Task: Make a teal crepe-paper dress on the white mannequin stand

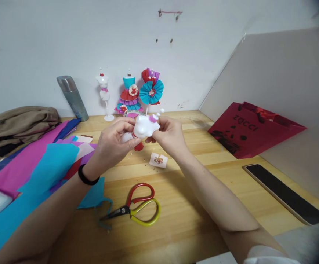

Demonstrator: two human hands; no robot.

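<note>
A small white dress-form mannequin [146,126] with a purple neck band is held tilted above the wooden table, its neck toward the upper right. My left hand [116,138] is closed around its waist, where a red band shows. At the shoulder and back, my right hand [170,134] grips it with bent fingertips, partly hidden behind the figure. Below the hands lie a scrap of red paper [138,146] and a pale piece [158,160] with a brown-red pattern. Scissors [124,209] with one red and one yellow handle rest nearer me, on the table.
Along the wall stand a bare mannequin [104,91], two paper-dressed mannequins [129,93] [151,91] and a grey flask [73,99]. Coloured paper sheets [49,165] and brown cloth [18,124] cover the left. A red bag [253,128] and a phone [283,192] lie at right.
</note>
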